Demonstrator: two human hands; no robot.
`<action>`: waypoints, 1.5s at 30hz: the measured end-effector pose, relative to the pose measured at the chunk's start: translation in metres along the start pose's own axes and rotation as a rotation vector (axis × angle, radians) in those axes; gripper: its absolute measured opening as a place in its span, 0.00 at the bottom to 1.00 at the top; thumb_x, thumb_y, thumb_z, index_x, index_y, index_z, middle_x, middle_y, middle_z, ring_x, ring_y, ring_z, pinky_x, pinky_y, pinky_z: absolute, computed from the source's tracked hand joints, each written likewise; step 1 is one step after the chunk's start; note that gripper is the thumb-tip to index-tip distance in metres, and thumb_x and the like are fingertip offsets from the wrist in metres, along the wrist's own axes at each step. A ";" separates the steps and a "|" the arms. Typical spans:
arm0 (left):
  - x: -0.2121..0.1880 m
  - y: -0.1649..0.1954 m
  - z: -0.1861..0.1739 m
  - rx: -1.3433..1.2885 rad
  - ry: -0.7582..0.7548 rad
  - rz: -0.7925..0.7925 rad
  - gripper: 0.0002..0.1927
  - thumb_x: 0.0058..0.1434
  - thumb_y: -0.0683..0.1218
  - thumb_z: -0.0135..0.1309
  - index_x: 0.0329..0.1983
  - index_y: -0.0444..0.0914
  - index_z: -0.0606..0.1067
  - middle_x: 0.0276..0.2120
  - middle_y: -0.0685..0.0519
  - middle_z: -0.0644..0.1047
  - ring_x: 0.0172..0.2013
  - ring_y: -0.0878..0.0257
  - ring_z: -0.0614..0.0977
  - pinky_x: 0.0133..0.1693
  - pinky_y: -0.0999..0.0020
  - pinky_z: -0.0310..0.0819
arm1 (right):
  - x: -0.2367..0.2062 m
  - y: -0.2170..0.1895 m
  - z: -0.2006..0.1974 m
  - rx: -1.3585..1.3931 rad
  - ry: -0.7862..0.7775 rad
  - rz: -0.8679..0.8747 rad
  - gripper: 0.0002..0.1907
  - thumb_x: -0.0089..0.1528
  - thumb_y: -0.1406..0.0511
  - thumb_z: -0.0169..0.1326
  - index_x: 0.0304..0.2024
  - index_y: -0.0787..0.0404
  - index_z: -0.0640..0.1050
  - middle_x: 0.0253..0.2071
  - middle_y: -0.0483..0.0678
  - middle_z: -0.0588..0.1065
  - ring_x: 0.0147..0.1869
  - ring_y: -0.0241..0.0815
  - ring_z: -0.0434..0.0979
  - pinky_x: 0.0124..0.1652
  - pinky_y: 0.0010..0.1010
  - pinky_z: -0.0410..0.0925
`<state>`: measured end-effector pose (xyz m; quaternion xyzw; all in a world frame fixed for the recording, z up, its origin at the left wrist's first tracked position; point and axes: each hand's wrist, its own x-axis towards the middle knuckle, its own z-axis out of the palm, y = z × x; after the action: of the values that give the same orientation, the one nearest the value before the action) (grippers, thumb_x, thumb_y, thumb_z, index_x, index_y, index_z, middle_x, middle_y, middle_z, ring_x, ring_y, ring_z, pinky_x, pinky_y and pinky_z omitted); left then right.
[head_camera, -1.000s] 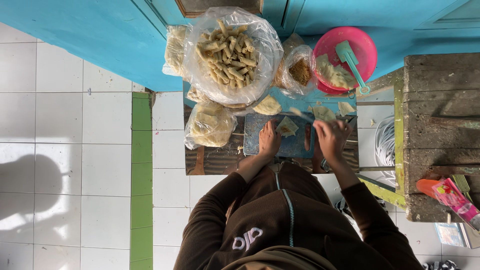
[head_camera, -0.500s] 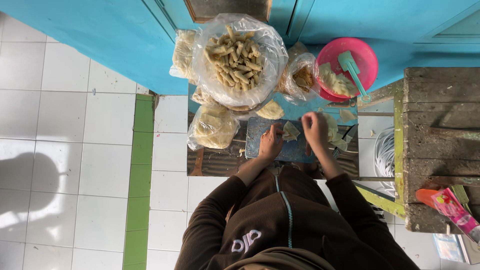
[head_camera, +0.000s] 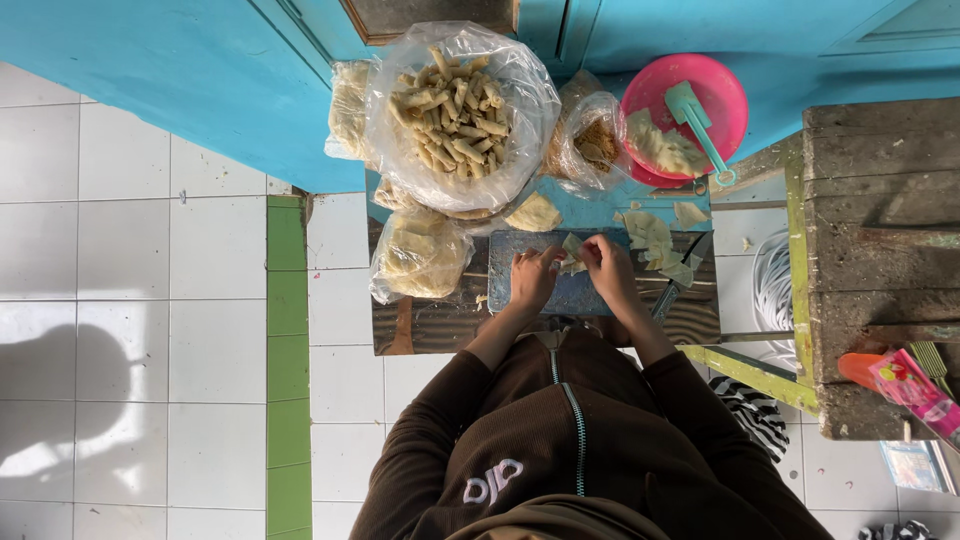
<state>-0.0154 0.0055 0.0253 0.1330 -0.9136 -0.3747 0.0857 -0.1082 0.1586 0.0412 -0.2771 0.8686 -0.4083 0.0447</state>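
1. While both hands meet over the blue board (head_camera: 560, 290), the left hand (head_camera: 533, 278) and right hand (head_camera: 607, 270) pinch one pale wrapper (head_camera: 572, 256) between them, fingertips closed on it (neither hand nearer).
2. Loose wrappers (head_camera: 655, 240) lie toward the board's right edge.
3. A bag of rolled pieces (head_camera: 455, 110) sits beyond its far edge, beside a pink bowl (head_camera: 690, 110).
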 end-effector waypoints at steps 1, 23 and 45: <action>0.000 0.000 -0.001 0.033 0.008 0.025 0.17 0.54 0.39 0.59 0.46 0.49 0.78 0.41 0.61 0.84 0.46 0.57 0.81 0.52 0.54 0.66 | -0.001 0.000 0.000 0.040 -0.011 0.019 0.06 0.66 0.68 0.58 0.43 0.64 0.75 0.35 0.53 0.79 0.39 0.53 0.82 0.38 0.39 0.71; 0.017 0.011 0.013 -0.158 0.081 -0.085 0.07 0.62 0.43 0.55 0.42 0.37 0.74 0.40 0.45 0.78 0.37 0.43 0.82 0.41 0.50 0.76 | -0.002 0.004 0.013 -0.072 -0.031 0.041 0.07 0.59 0.71 0.63 0.40 0.65 0.81 0.36 0.52 0.81 0.40 0.50 0.80 0.39 0.37 0.72; 0.009 0.000 0.011 0.124 0.240 0.014 0.06 0.57 0.55 0.64 0.36 0.53 0.85 0.39 0.60 0.76 0.46 0.58 0.75 0.46 0.57 0.64 | -0.004 0.007 0.008 -0.119 0.031 -0.141 0.08 0.61 0.75 0.59 0.42 0.63 0.82 0.40 0.52 0.78 0.45 0.52 0.80 0.43 0.39 0.72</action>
<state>-0.0273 0.0102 0.0178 0.1756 -0.9190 -0.2984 0.1887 -0.1052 0.1589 0.0305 -0.3333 0.8704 -0.3622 -0.0143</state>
